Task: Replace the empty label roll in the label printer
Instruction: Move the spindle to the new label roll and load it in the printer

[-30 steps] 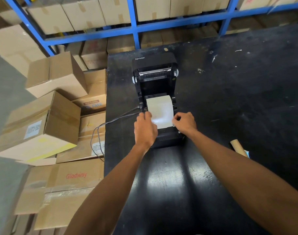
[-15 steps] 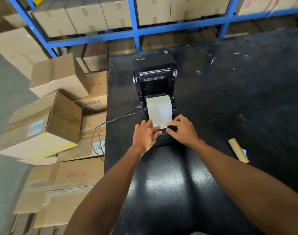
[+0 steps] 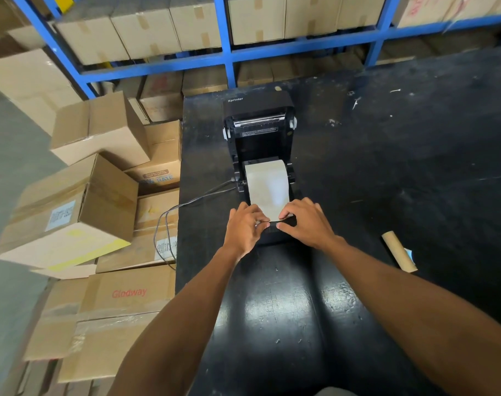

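Pressing white label strip (image 3: pixel 267 190) flat at open printer (image 3: pixel 257 110) front, both hands (image 3: pixel 245 230) fingers down

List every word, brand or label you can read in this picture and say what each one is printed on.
"Xprinter": white lettering on the raised lid of the black label printer.
"Glodway": red print on the taped brown cardboard box beside the black table.
"RATE": blue print on a stacked brown carton; the oval stamp above it is too blurred.
White sticker on the tilted cardboard box: unreadable.
White sticker on the lower carton: unreadable.
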